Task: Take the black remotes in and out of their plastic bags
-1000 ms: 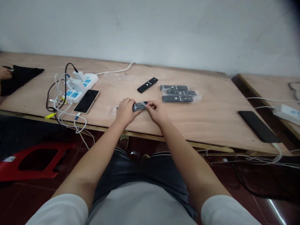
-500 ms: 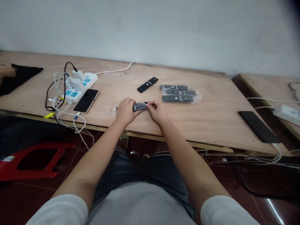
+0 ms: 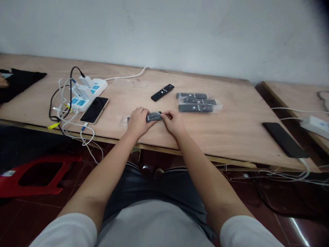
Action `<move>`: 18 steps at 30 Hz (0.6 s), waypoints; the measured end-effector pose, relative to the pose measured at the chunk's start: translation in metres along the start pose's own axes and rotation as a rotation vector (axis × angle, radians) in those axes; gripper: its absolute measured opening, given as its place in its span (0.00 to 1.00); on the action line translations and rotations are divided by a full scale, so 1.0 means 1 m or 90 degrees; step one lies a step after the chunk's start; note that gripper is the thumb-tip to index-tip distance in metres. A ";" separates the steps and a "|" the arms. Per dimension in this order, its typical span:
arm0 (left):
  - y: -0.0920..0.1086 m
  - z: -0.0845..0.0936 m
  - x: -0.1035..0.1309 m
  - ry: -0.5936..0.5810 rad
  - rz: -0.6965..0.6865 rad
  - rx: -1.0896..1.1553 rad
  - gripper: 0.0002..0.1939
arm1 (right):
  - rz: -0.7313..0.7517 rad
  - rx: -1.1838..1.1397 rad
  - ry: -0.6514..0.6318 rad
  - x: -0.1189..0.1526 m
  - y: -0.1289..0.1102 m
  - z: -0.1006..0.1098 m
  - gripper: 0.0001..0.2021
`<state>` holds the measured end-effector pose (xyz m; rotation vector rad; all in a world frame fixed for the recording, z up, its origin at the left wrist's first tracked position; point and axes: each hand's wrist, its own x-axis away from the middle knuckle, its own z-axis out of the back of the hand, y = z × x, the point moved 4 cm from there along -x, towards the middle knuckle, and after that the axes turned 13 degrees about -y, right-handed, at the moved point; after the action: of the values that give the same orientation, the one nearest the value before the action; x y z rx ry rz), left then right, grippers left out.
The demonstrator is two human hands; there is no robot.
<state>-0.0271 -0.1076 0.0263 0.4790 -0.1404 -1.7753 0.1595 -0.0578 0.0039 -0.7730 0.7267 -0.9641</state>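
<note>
A black remote control (image 3: 153,117) in a clear plastic sleeve lies near the table's front edge, between my hands. My left hand (image 3: 138,120) is wrapped over its left part and hides much of it. At its right end, the fingertips of my right hand (image 3: 173,121) pinch the tip of the remote or its sleeve; which of the two I cannot tell. Behind my hands a bare black remote (image 3: 162,92) lies at a slant. Three sleeved remotes (image 3: 195,108) rest side by side to the right.
To the left, a white power strip (image 3: 100,85) holds chargers and tangled cables beside a phone (image 3: 95,109). A flat clear plastic piece (image 3: 130,82) lies at the back. Another dark phone (image 3: 284,140) is at the right edge. Far left, another person's hand (image 3: 3,81) is near black cloth (image 3: 24,81).
My hands keep nearly the same hold on the sleeved remote. The view has shifted slightly. At far left, the other person's hand has moved leftward, and something pale now shows by it.
</note>
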 end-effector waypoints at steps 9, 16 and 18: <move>0.000 -0.001 0.000 -0.004 0.006 -0.002 0.19 | 0.011 0.002 0.002 0.001 -0.003 0.001 0.14; 0.001 0.000 0.000 -0.008 0.006 -0.007 0.18 | 0.012 -0.010 0.007 -0.001 0.001 -0.002 0.10; 0.001 0.000 0.000 -0.009 0.006 -0.006 0.18 | 0.018 -0.006 0.008 0.000 0.000 -0.002 0.10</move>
<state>-0.0265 -0.1073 0.0269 0.4592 -0.1437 -1.7691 0.1576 -0.0579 0.0029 -0.7637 0.7514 -0.9419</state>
